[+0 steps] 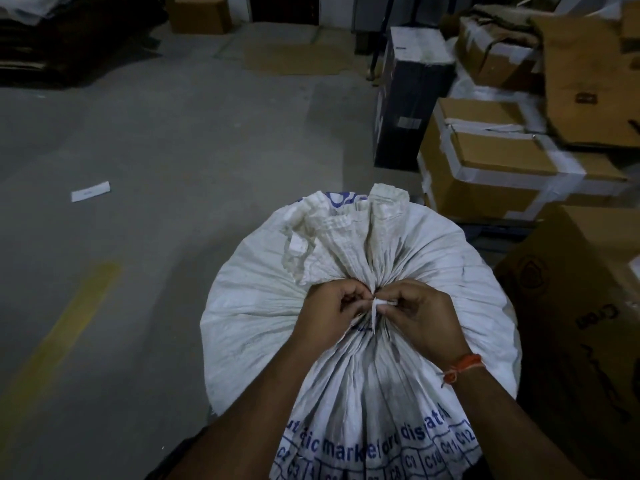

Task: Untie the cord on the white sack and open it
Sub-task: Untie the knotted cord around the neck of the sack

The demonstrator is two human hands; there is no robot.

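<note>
Woven white sack [360,341] stands full on the concrete floor [156,140], its neck gathered tight at the top, just beside stacked cardboard boxes [491,168]. Left hand [329,313] and right hand [419,320] both pinch closed at the knot, the right on a thin cord [375,308] end. Pulling the wrong strand would likely tighten it; fingertips may slip.
</note>
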